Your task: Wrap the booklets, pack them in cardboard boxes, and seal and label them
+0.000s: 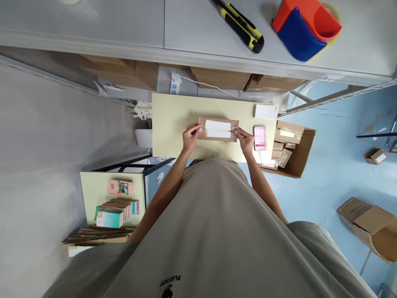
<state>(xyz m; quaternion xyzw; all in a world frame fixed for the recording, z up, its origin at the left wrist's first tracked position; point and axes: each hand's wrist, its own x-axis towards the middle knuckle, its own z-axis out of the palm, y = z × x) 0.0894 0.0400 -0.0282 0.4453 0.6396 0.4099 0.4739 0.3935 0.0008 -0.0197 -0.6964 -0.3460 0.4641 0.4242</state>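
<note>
Left hand (192,133) and right hand (244,138) pinch opposite ends of 1 cardboard packet (218,134) between them, over the table (173,124), apparently to keep it square, labelled face upward. Phone (259,138) lies just right of the right hand, presumably for easy reading. Farther ahead of the 2 hands: cutter (243,28) on shelf (195,31), likely for ready reach.

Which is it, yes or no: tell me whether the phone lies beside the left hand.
No: the phone lies beside the right hand, across the cardboard package from the left hand.
</note>
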